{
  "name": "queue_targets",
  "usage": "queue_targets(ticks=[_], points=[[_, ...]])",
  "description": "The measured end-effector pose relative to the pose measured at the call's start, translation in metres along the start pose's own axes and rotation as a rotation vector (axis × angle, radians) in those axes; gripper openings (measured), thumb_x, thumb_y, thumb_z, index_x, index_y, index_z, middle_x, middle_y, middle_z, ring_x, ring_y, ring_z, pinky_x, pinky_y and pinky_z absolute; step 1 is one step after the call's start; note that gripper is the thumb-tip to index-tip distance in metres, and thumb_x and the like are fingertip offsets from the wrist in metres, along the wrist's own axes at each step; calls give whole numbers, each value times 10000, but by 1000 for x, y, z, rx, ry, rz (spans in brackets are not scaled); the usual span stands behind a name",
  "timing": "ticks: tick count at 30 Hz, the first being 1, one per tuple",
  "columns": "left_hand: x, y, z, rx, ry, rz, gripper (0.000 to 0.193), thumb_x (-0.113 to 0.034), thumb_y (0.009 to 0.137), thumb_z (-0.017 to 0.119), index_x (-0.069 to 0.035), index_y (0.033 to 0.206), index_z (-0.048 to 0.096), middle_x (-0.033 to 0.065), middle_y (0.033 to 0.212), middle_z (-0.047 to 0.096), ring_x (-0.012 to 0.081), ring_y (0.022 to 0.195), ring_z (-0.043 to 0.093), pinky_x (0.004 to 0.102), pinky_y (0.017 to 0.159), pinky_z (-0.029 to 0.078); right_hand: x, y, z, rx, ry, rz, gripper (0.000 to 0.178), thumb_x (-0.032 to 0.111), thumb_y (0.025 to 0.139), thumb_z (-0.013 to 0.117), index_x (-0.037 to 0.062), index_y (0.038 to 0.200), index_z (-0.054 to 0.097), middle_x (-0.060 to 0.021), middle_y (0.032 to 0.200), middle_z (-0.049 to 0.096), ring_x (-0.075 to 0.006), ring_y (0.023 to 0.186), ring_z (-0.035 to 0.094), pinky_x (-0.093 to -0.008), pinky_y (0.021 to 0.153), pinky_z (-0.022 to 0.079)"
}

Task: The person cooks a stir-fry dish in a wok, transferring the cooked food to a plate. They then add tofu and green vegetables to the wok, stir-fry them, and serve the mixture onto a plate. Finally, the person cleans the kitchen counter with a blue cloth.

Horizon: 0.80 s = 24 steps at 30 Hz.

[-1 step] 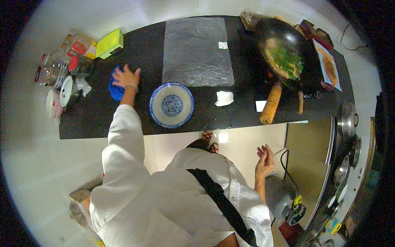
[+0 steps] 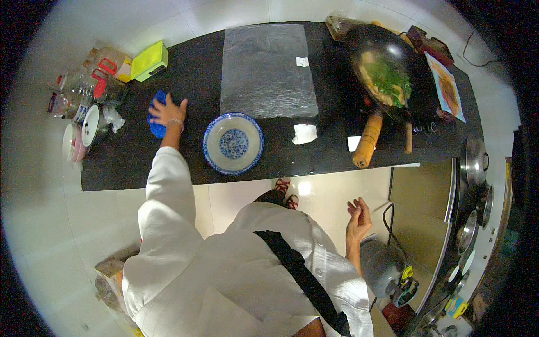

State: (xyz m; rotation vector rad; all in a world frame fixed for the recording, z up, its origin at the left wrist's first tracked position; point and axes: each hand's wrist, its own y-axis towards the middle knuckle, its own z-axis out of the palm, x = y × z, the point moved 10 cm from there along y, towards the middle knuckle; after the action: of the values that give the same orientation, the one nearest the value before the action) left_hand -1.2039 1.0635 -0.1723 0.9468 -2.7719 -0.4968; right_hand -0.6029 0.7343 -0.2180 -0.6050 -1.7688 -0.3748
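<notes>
My left hand lies with its fingers spread over a crumpled blue cloth on the left of the black counter; the hand partly covers it. To the right of that hand stands a wide bowl with a blue rim and a blue patterned centre, and nothing in it. My right hand hangs in the air below the counter's front edge. Its fingers are loosely bent and a little apart, with nothing visible in them.
A black wok with greens and yellowish pieces sits at the right, its wooden handle jutting frontward. A clear plastic sheet and a crumpled white tissue lie mid-counter. Bottles and a pot crowd the left end. A gas cylinder stands below.
My left hand has shifted slightly, its fingers spreading wider over the blue cloth. My right hand stays nearly where it was.
</notes>
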Motion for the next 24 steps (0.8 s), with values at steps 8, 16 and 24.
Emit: queue_targets(ticks=[8,16,24], points=[[43,-4,46,315,-240,293,242,-136,818,478,-119,1030,593,144,886,629,297,723,618,414,625,496,-23,-25,-5,56,-117,4,244,-38,856,429,-34,1065,555,-153,969,612,-200,831,642,-270,710,513],[214,107,85,43,-141,273,352,-275,832,485,-100,1133,544,153,1018,606,301,899,586,406,775,459,-28,-37,2,123,137,80,240,42,887,417,-21,1081,542,-156,914,608,-190,792,640,-263,629,505],[154,90,-3,60,-989,146,291,-245,878,421,-58,1042,572,114,973,598,224,856,560,346,794,443,-23,-61,14,138,273,114,216,28,898,419,-24,1055,557,-130,916,605,-172,786,619,-270,652,516]])
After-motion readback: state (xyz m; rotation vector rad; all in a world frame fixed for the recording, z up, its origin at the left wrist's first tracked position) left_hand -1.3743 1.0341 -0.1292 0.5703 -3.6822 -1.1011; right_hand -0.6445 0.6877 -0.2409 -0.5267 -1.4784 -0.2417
